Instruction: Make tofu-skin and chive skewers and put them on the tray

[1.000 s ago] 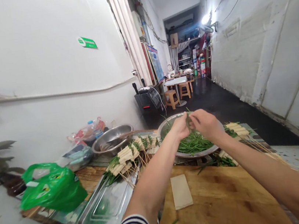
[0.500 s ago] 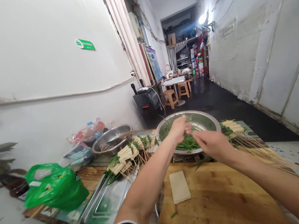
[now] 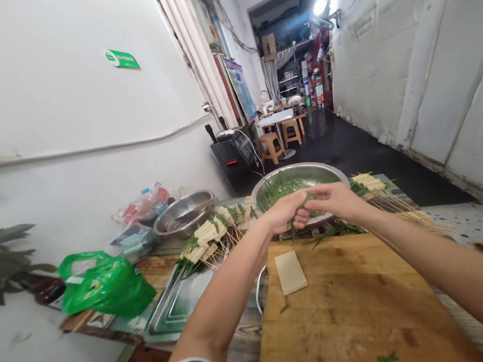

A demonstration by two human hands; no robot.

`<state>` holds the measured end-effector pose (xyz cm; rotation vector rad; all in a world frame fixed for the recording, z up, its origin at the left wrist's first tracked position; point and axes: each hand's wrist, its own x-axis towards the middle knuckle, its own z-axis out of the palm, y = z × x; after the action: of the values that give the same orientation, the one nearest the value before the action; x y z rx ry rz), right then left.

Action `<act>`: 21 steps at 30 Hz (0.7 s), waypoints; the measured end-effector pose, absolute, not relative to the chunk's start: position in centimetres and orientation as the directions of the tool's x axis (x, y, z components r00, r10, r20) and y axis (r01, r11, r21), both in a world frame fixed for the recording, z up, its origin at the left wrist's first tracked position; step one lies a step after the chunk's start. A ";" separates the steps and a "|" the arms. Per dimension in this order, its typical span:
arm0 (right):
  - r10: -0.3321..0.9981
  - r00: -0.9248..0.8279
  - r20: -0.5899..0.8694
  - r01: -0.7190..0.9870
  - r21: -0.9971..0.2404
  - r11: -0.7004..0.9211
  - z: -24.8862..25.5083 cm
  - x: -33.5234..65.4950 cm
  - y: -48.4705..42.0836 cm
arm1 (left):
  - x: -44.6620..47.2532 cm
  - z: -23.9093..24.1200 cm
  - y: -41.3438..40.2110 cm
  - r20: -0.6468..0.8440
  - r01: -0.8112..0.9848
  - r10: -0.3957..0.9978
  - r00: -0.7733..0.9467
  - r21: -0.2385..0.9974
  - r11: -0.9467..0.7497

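My left hand [image 3: 287, 211] is closed round a small bunch of green chives [image 3: 293, 235], whose ends hang below the fist. Just to its right, my right hand [image 3: 334, 199] pinches the top of the same bunch; the fingertips are partly hidden. Both hands are in front of a wide steel bowl [image 3: 343, 175] that holds more loose chives [image 3: 281, 187]. A pale rectangular tofu sheet [image 3: 291, 272] lies flat on the wooden cutting board [image 3: 344, 304] below the hands. Chive scraps [image 3: 387, 359] are on the board too.
Skewers of tofu rolls with greens [image 3: 206, 234] rest over a metal tray [image 3: 174, 310] at left; more skewers [image 3: 370, 184] lie at right. A second steel bowl [image 3: 168, 221] and a green plastic bag [image 3: 103, 284] stand further left. Stools [image 3: 270, 147] are beyond the table.
My hands have drawn back from over the bowl toward the board, and the chives now show in the left fist. The view has tilted, showing more of the board.
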<state>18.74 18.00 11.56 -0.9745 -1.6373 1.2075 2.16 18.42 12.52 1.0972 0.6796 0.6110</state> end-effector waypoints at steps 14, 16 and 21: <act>0.964 -0.229 -0.135 0.057 -0.991 -0.125 10.3 18.3 32.0 | 0.6 9.0 31.6 0.098 0.151 0.994 -0.057 0.985 -0.088; 0.979 -0.157 -0.129 0.047 -0.991 -0.123 9.9 18.9 33.1 | 0.1 8.6 32.3 0.034 0.110 0.975 -0.218 0.994 -0.010; 0.998 -0.006 -0.065 0.045 -0.997 -0.064 10.0 21.1 34.1 | -2.5 7.8 32.6 -0.013 0.113 0.918 -0.395 0.992 0.063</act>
<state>21.10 34.05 9.95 -1.2864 -1.2167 1.2410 -2.45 32.57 7.82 1.0515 1.6180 1.4098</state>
